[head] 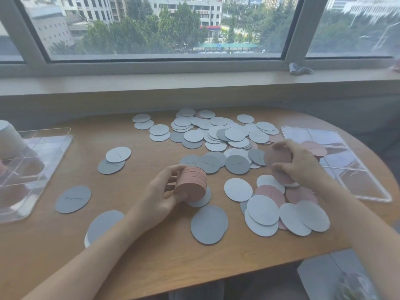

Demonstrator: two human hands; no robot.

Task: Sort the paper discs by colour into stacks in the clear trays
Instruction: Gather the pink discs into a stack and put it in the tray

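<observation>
A person's left hand [166, 191] gripped a pink stack [191, 184] on edge above the worktop [151, 252], flat faces turned toward the right hand [296, 163]. That hand, just right of the stack, pinched a single pink disc [278, 158] by its rim. The nearer clear tray [355, 176], already holding pink discs, lay beyond the right hand.

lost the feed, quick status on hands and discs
Left hand grips pink stack. Right hand pinches a pink disc. Grey and white discs unsorted on table, nothing blocking.
</observation>
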